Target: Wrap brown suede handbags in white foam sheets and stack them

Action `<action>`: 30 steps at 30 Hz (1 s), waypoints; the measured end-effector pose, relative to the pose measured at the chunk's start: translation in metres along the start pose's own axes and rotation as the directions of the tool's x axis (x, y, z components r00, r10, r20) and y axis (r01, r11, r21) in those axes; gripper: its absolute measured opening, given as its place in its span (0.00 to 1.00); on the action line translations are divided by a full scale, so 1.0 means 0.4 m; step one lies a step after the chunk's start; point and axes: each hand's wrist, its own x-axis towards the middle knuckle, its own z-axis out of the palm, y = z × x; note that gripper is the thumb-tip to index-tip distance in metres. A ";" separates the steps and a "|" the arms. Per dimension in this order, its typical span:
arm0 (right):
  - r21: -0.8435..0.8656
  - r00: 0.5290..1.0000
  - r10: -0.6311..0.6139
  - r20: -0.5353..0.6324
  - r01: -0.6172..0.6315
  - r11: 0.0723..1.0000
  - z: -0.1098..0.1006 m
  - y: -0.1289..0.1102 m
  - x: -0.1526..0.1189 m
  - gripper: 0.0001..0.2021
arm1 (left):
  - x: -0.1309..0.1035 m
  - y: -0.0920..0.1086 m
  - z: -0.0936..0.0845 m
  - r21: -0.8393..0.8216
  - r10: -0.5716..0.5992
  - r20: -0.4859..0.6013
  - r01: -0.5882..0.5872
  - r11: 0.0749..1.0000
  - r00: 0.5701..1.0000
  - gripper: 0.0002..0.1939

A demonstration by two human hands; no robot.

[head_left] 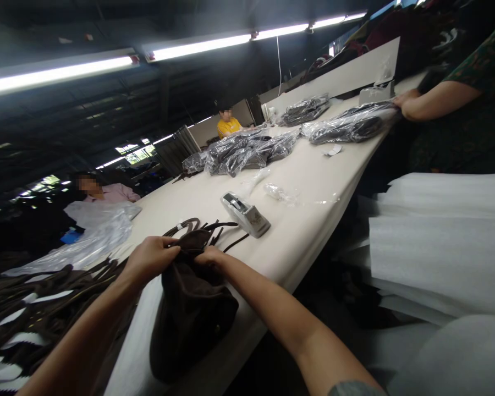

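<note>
A dark brown bag point(190, 319) hangs over the near edge of the white table, its top gathered between my hands. My left hand point(152, 256) is closed on the upper left of its opening, thumb and fingers pinched together. On the right side of the opening, my right hand point(210, 257) grips the bag, with its fingertips partly hidden in the dark fabric. Thin dark straps point(185, 225) lie just beyond my hands. A grey-white tape dispenser point(247, 214) sits on the table past the straps.
Plastic-wrapped dark goods point(247, 151) lie farther along the table point(181, 198). Brown items with white tags point(37, 308) are piled at left. White sheets point(437, 242) are stacked at right. A person's hand point(408, 104) touches a wrapped bundle point(350, 126); two other people sit beyond.
</note>
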 end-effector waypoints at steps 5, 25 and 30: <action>-0.278 0.954 0.018 -0.298 -0.104 0.955 -0.076 -0.012 -0.057 0.06 | -0.027 0.043 0.007 0.117 -0.004 -0.017 0.006 0.993 1.000 0.23; -0.152 0.978 0.064 -0.200 -0.095 0.984 -0.173 -0.055 -0.079 0.05 | 0.083 0.177 0.080 0.191 -0.058 -0.021 0.061 0.980 0.998 0.12; -0.429 0.944 -0.059 -0.325 -0.092 0.899 -0.158 -0.058 -0.078 0.06 | 0.038 0.233 0.148 0.074 0.006 -0.086 0.000 0.997 0.996 0.10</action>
